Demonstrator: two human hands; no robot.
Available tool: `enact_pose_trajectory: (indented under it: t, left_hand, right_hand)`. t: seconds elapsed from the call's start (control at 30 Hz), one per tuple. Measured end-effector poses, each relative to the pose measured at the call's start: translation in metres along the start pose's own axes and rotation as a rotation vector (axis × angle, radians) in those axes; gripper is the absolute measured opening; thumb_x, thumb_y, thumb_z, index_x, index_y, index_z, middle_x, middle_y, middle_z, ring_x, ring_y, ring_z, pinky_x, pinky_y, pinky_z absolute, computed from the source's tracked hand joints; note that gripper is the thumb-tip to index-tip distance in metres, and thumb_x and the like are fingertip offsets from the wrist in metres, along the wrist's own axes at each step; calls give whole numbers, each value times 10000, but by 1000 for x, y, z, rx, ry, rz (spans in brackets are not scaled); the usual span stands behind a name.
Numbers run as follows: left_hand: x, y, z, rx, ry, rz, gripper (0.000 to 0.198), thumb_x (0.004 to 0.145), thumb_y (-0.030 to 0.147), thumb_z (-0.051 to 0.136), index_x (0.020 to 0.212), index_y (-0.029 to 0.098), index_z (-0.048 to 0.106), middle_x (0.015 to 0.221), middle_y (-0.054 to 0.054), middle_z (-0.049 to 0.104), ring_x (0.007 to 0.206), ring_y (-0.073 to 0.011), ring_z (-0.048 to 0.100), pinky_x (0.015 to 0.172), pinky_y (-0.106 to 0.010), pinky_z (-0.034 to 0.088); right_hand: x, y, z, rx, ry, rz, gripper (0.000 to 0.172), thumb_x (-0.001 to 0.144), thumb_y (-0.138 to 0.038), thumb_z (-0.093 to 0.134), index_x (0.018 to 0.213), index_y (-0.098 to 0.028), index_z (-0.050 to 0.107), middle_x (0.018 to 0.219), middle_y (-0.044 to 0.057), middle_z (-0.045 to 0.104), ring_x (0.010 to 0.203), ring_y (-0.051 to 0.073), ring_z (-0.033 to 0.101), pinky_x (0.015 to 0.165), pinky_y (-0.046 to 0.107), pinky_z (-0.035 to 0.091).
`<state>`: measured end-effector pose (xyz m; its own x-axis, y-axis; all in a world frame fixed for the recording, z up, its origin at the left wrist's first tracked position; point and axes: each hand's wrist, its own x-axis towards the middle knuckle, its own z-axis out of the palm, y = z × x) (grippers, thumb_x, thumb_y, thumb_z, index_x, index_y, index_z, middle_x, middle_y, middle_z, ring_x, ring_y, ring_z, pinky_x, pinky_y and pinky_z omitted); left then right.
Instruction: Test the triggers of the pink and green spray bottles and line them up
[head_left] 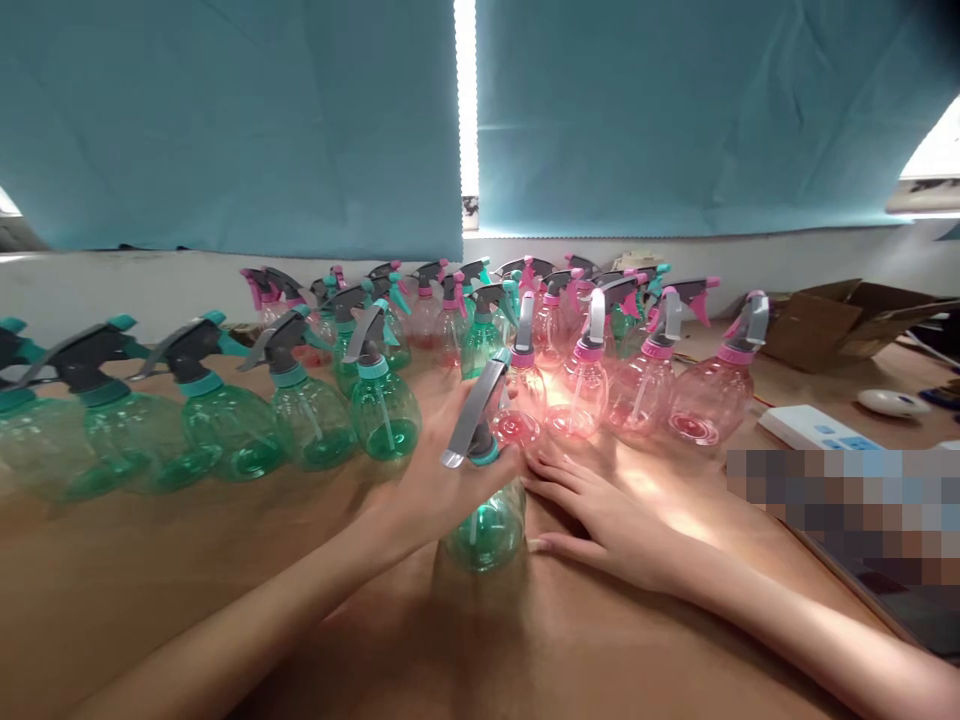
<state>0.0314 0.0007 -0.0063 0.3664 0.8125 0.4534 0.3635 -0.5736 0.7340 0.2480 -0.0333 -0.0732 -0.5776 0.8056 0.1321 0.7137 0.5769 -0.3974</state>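
Observation:
A green spray bottle point(486, 530) with a grey trigger head and teal collar stands upright in the middle of the table. My left hand point(429, 468) is wrapped round its upper part, just below the collar; some fingers are hidden behind the bottle. To its right, my right hand point(611, 525) lies flat on the table, fingers stretched towards the bottle and holding nothing. Just beyond my hands stand a pink spray bottle point(577, 395) and several like it in a row. A green spray bottle point(386, 415) is the nearest of another row on the left.
More pink and green spray bottles crowd together at the back. On the right are an open cardboard box point(810, 320), a white computer mouse point(892, 403), a white power strip point(814, 428) and a pixelated area. Blue-green curtains point(262, 120) hang behind the wooden table point(360, 640).

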Motion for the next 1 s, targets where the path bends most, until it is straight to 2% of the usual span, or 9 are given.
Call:
enact_pose_trajectory:
  t: [0.13,0.27,0.47,0.7,0.8,1.0]
  left_hand:
    - [-1,2,-2,33,5,0,369,810,250,609,1172,265,539,898,-5,628,750,-160,627,646,-271,498]
    - [-2,3,-2,-30,-39,-43,412,825,269,601,1227,275,509,889,1,632,725,-155,626,638,-273,490]
    - [-2,3,0,-61,-28,-37,335,827,250,592,1154,257,523,845,0,608,762,-162,611,660,-272,486]
    - [-1,7,-3,-6,-21,-12,239,770,191,556,1006,218,535,898,-17,622,659,-128,561,593,-264,454]
    - [0,10,-5,60,-9,8,185,766,190,536,948,214,523,860,-5,612,630,-121,536,585,-270,440]
    - [0,16,-8,110,-3,51,131,770,199,515,902,200,515,846,-23,588,683,-150,562,563,-279,436]
  right_hand:
    - [-1,0,-1,4,-13,12,750,919,-653,464,1491,-172,401,1570,120,330,1462,334,245,1178,539,246]
    - [0,1,0,-24,-31,12,763,928,-657,438,1497,-153,384,1573,125,322,1467,321,235,1184,528,237]
    - [0,1,1,-18,-28,17,752,927,-644,458,1495,-157,387,1565,128,336,1464,328,241,1179,545,242]
    - [-1,1,0,-43,-38,21,757,928,-657,437,1497,-159,382,1580,115,302,1470,318,225,1184,531,240]
    - [-1,1,1,-36,-27,22,743,928,-650,446,1493,-170,390,1579,110,299,1463,328,240,1177,548,249]
    - [-1,1,2,-31,-15,22,728,925,-648,458,1490,-194,397,1582,96,291,1463,325,240,1173,548,257]
